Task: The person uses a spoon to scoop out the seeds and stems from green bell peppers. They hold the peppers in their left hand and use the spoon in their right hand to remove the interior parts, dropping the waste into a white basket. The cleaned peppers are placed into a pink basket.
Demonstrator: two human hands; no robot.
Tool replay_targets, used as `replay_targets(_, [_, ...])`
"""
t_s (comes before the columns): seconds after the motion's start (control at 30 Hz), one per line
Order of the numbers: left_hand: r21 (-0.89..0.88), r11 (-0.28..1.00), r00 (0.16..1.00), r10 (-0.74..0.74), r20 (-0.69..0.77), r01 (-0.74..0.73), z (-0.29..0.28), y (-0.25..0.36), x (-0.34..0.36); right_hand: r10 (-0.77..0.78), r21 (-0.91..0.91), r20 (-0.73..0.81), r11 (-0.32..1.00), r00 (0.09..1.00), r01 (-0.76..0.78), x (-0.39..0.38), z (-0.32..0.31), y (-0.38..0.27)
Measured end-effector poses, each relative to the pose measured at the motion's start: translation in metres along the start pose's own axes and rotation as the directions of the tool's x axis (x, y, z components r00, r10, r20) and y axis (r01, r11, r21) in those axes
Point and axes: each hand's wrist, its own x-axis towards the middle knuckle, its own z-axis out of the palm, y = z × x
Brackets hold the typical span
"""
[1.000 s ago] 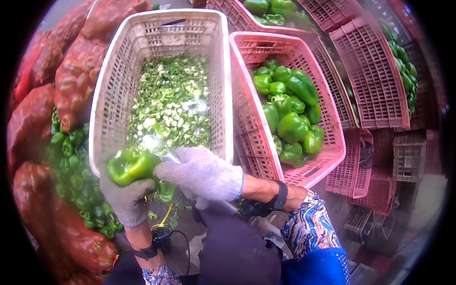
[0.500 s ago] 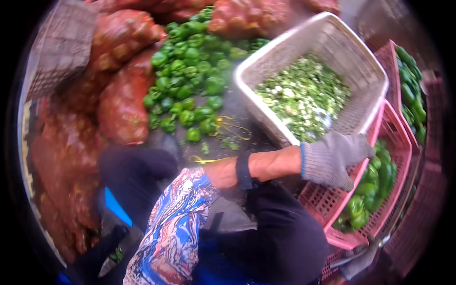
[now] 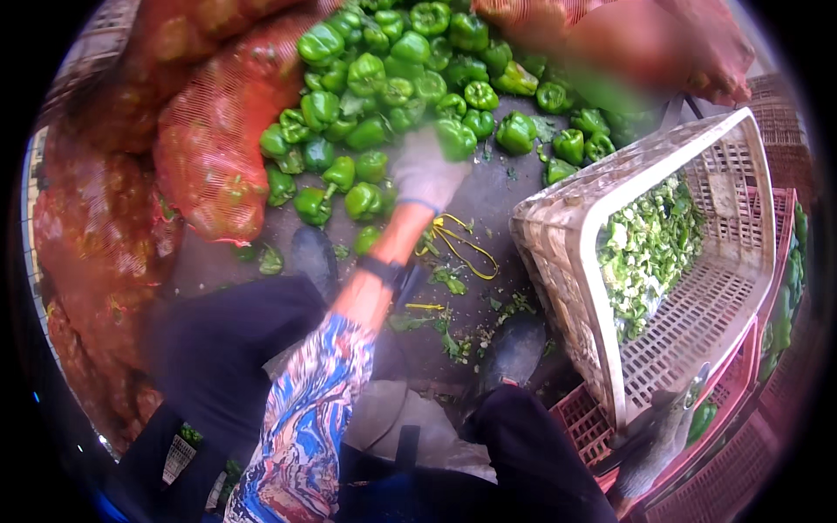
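Observation:
My gloved left hand (image 3: 427,174), blurred, reaches into a pile of green peppers (image 3: 364,74) on the dark floor. Its fingertips meet a pepper (image 3: 455,139), their grip unclear. At the lower right, my gloved right hand (image 3: 648,453) is closed on a metal tool (image 3: 697,383), partly seen, by the rim of a dirty white crate (image 3: 575,200). That crate stands tilted, holding chopped green-and-white pepper trimmings (image 3: 645,253). Yellow straps (image 3: 471,257) and scraps lie below the pile, near my dark shoes (image 3: 510,349).
Red mesh sacks (image 3: 214,157) line the left and top. Pink crates (image 3: 741,366), one with long green peppers (image 3: 780,305), sit at the right behind the white crate. My legs (image 3: 532,462) occupy the lower frame.
The view has swung toward the pile. My left hand has left the pepper it held, gone over to the crates, then moved left into the pile. The white crate looks more tilted.

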Motion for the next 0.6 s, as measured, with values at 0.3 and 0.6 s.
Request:
replay_targets(0.3, [0.227,0.970,0.995,-0.072,-0.068,0.086,0.071,-0.028,0.103,-0.203,-0.785,0.009,0.605,0.979,0.133,0.005,0.040,-0.016])
replay_targets(0.6, [-0.388,0.875,0.955,0.238,-0.179,-0.290,0.007,-0.047,0.021,0.095,-0.260,-0.128,0.957,0.987,-0.125,0.009,0.027,-0.004])
